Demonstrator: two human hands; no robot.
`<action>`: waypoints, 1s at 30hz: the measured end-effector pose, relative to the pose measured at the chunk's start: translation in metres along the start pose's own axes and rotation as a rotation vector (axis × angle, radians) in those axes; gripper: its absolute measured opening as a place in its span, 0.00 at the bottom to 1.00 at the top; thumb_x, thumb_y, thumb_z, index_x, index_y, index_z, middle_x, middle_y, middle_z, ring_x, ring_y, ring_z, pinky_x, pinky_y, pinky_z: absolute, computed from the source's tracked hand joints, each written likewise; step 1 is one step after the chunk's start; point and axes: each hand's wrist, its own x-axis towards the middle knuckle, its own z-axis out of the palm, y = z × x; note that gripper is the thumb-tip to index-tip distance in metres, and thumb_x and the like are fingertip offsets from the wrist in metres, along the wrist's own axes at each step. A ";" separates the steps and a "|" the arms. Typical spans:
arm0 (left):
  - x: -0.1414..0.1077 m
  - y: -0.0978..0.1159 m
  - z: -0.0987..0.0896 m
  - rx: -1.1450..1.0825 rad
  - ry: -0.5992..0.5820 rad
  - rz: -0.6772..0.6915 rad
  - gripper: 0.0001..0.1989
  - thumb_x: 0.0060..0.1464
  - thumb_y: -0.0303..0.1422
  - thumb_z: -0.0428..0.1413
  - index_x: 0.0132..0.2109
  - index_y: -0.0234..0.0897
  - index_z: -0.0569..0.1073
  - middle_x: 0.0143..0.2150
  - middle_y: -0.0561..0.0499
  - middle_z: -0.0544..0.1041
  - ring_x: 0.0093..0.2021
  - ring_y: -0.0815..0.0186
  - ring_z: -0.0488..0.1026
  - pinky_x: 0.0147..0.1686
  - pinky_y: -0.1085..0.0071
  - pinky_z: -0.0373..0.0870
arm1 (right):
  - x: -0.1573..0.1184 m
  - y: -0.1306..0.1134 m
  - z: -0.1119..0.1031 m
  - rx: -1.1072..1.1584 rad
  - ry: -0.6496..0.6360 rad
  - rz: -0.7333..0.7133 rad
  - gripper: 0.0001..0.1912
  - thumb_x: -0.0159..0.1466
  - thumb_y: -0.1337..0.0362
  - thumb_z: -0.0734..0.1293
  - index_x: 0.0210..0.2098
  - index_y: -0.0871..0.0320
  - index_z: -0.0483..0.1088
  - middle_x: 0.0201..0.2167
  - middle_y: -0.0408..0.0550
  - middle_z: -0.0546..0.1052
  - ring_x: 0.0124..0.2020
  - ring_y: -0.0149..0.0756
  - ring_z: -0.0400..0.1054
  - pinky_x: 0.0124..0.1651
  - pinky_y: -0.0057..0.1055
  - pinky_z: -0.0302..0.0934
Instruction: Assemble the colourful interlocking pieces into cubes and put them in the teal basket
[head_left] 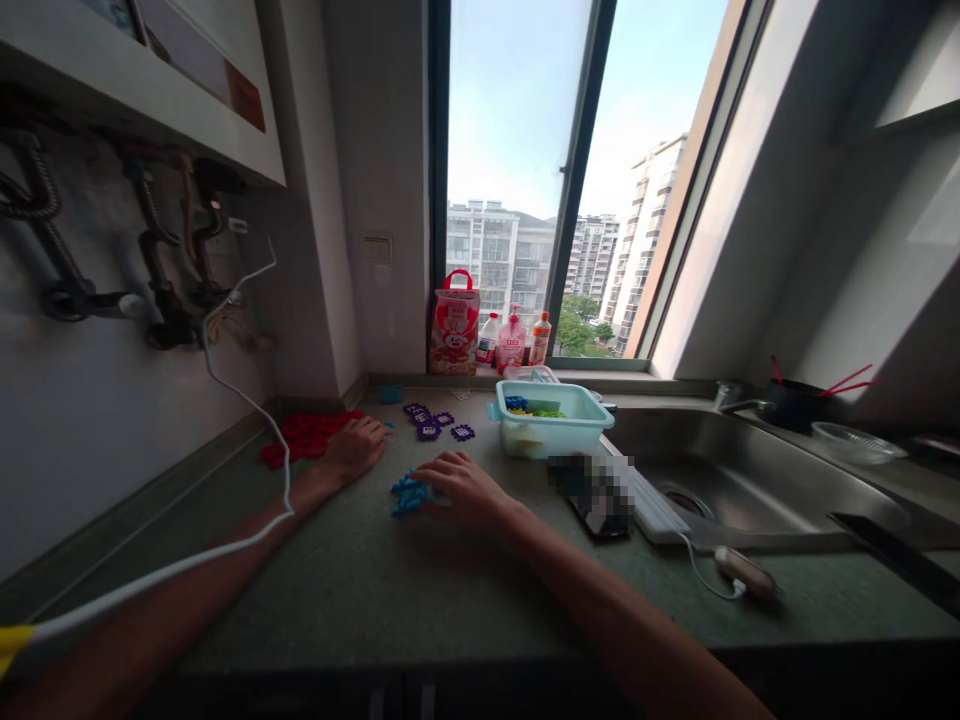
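Head view: grey-green table (337, 600), with open room along its dark front edge. Metal sink (795, 470) cuts in at the right. Pale-blue tub (559, 437) stands near the sink's left rim. Red pieces (307, 435) lie toward the table's left edge. Right hand (469, 490) hovers low mid-table, grip partly curled; left hand (361, 445) reaches over the Red pieces' right side, fingers bent, any hold hidden. Purple pieces (429, 432) spread between left hand and tub. Blue pieces (410, 494) meet the right hand's fingers; whether held cannot be told.
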 end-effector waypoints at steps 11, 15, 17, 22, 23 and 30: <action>-0.019 0.042 -0.025 -0.703 -0.366 0.108 0.24 0.57 0.51 0.63 0.48 0.35 0.84 0.41 0.46 0.82 0.33 0.67 0.74 0.34 0.74 0.69 | -0.002 -0.041 -0.004 0.056 -0.086 0.391 0.08 0.70 0.63 0.70 0.48 0.51 0.76 0.33 0.42 0.84 0.31 0.35 0.77 0.35 0.28 0.59; -0.022 0.042 -0.027 -0.812 -0.449 0.109 0.29 0.57 0.49 0.64 0.58 0.36 0.79 0.37 0.47 0.82 0.34 0.67 0.75 0.33 0.75 0.68 | -0.003 -0.041 -0.003 0.089 -0.124 0.308 0.06 0.68 0.67 0.70 0.42 0.51 0.79 0.34 0.42 0.84 0.32 0.33 0.77 0.36 0.26 0.60; -0.023 0.041 -0.031 -0.865 -0.508 0.131 0.32 0.56 0.48 0.65 0.63 0.36 0.76 0.36 0.49 0.81 0.33 0.68 0.74 0.33 0.75 0.67 | -0.004 -0.039 -0.002 0.084 -0.132 0.294 0.05 0.68 0.65 0.71 0.42 0.51 0.80 0.33 0.42 0.83 0.33 0.34 0.77 0.37 0.27 0.61; -0.024 0.041 -0.040 -0.841 -0.615 0.137 0.25 0.55 0.46 0.66 0.54 0.37 0.83 0.33 0.51 0.81 0.30 0.69 0.71 0.30 0.76 0.62 | -0.006 -0.035 0.003 0.108 -0.111 0.334 0.04 0.69 0.61 0.71 0.40 0.52 0.79 0.33 0.43 0.83 0.33 0.34 0.78 0.37 0.28 0.62; -0.024 0.041 -0.040 -0.843 -0.627 0.123 0.25 0.55 0.47 0.67 0.54 0.38 0.83 0.33 0.51 0.81 0.30 0.69 0.71 0.30 0.75 0.62 | -0.006 -0.034 0.005 0.124 -0.100 0.357 0.03 0.69 0.61 0.71 0.41 0.52 0.78 0.33 0.42 0.83 0.33 0.34 0.78 0.37 0.28 0.62; -0.026 0.048 -0.036 -0.892 -0.636 0.070 0.27 0.53 0.49 0.67 0.56 0.40 0.83 0.31 0.52 0.80 0.30 0.69 0.70 0.30 0.76 0.62 | -0.008 -0.028 0.012 0.211 -0.061 0.438 0.13 0.67 0.62 0.73 0.51 0.50 0.75 0.34 0.40 0.84 0.34 0.35 0.79 0.39 0.29 0.66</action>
